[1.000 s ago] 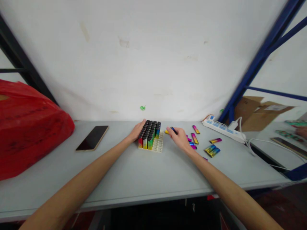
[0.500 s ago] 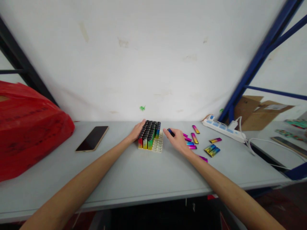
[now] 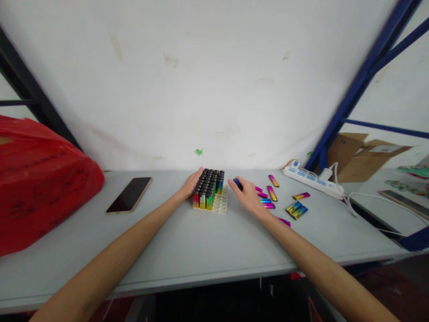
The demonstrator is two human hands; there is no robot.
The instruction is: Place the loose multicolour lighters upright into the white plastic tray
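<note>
Rows of lighters (image 3: 209, 184) with black tops and shiny coloured bodies stand upright in a white tray (image 3: 220, 205) with round holes. Bare holes show along the tray's right side and front right corner. My left hand (image 3: 192, 184) is against the left side of the block of lighters, gripping it there; some of its fingers are hidden behind. Just right of the tray, my right hand (image 3: 247, 193) is closed around a dark blue lighter (image 3: 238, 184), apart from the tray. Several pink, purple and blue lighters (image 3: 267, 205) lie on the table beside that hand.
More loose lighters (image 3: 296, 210) lie farther right on the grey table (image 3: 201, 250). A white power strip (image 3: 313, 180) with cables sits at the back right, near a cardboard box (image 3: 365, 156). On the left are a phone (image 3: 130, 195) and a red plastic bag (image 3: 47, 183).
Almost nothing differs. The lighter in my right hand has tilted slightly, and both hands stay in the same places.
</note>
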